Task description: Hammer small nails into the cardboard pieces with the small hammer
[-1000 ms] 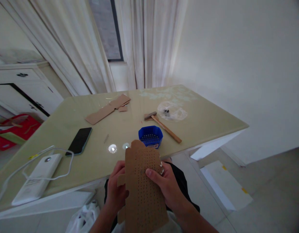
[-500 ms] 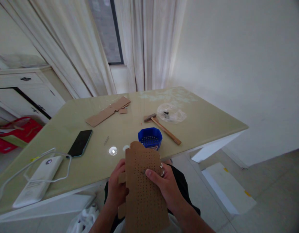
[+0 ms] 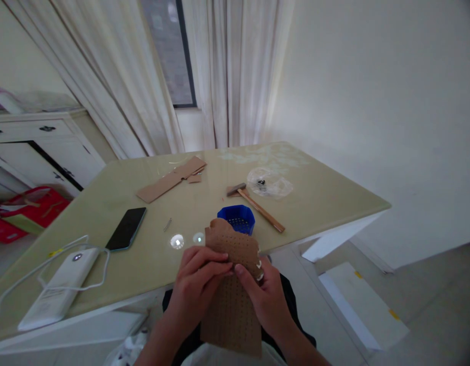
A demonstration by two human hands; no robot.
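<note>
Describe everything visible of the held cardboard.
The cardboard is brown and oblong, with rows of small holes, a rounded tab at its far end and pale bits at its right edge. Held over the lap, it partly hides the blue tub. The left hand rests its fingers on it; the right hand grips its right edge, thumb on top.

Dead ahead we're blocked: blue tub [image 3: 251, 218] just past the far end of the perforated cardboard [image 3: 230, 320] (can't quite tell if they touch, overlap hides it), then hammer [image 3: 261, 209] slanting R, w/ plastic bag [image 3: 275, 184] just behind. Far L, white device [image 3: 59, 292], looped cable [image 3: 106, 267] & phone [image 3: 126, 230] crowd the near side. We've a lane btwn phone & tub, thin metal piece [image 3: 167, 224] in it, up to the cardboard strip [image 3: 169, 180]. Table's [image 3: 334, 198] R corner also gives us room.
</note>
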